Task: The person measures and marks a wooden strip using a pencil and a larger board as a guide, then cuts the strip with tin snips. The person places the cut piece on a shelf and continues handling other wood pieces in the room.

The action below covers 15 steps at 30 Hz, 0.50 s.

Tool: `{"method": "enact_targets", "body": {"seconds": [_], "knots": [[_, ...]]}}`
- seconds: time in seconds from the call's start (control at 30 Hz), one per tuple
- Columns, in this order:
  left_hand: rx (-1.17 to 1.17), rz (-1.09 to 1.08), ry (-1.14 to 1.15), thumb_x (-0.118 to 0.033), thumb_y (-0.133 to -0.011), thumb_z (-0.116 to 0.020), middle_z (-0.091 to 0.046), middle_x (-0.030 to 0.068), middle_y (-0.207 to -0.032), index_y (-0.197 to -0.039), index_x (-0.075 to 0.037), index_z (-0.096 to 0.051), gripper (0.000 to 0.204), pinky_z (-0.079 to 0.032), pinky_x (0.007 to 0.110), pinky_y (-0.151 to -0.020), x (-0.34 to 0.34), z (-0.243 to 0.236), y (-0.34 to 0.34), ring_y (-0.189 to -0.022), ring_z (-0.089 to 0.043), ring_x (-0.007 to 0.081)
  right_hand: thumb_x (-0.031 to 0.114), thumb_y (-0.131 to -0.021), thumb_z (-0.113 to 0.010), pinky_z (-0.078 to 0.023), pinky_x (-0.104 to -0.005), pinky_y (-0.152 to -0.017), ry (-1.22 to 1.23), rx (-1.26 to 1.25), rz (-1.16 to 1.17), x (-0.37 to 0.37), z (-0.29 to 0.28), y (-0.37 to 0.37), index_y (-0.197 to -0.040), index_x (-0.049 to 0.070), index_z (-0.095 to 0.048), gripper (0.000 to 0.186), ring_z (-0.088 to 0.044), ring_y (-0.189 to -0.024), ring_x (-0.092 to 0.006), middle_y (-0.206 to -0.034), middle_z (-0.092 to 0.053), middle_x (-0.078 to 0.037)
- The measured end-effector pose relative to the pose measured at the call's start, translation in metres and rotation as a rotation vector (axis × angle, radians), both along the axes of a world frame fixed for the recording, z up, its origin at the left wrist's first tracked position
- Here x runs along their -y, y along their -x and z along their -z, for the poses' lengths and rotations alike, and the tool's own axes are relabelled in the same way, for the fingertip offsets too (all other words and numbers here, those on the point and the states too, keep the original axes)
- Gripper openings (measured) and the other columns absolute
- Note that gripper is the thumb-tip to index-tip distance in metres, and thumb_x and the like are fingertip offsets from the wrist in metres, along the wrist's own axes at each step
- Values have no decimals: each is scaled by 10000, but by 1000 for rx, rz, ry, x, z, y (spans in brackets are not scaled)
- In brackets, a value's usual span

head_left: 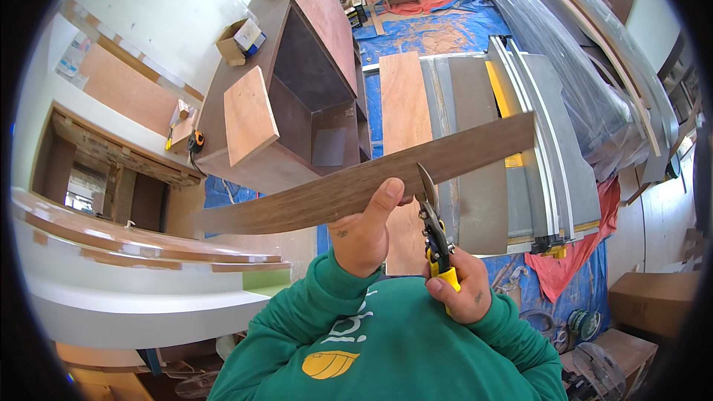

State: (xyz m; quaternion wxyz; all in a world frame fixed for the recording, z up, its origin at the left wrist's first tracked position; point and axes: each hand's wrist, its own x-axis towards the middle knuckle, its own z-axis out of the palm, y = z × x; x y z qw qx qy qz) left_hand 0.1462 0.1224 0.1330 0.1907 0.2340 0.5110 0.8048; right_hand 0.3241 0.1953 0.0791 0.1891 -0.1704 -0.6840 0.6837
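My left hand (365, 232) grips a long thin strip of dark wood-grain laminate (312, 197) near its middle, thumb on the upper face, holding it level across the view. My right hand (462, 289) is shut on the yellow handles of metal snips (433, 223). The snips' blades (425, 182) sit at the strip's lower edge, just right of my left thumb. Both green sleeves come in from the lower edge.
A brown cabinet carcass (297, 89) lies on its side at upper centre, with a loose board (249, 115) on it. A table saw (512, 148) stands at right on a blue tarp (438, 30). A curved white counter (134, 282) is at left. Cardboard boxes (653, 301) sit lower right.
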Motion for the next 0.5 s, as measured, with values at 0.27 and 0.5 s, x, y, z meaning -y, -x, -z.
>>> {"method": "enact_targets", "body": {"seconds": [0.27,0.5], "knots": [[-5,11,-10,-61,-973,-749,-751,71,-1054,-1120,-52,-722,150,-608,388,-822,-1,0,-1,-948,-719,192,371,-904,-756,-504,-378,-704,-26,3,-9,-1,-1,0,-966,23,-641,372,-612,-711,-282,-800,-613,-109],[-19,-4,0,-67,-970,-754,-750,72,-1038,-1112,-53,-724,145,-615,378,-806,-3,-1,0,-929,-724,192,365,-902,-760,-506,-373,-703,10,22,0,-2,-1,0,-960,23,-640,368,-615,-711,-262,-800,-625,-109]]}}
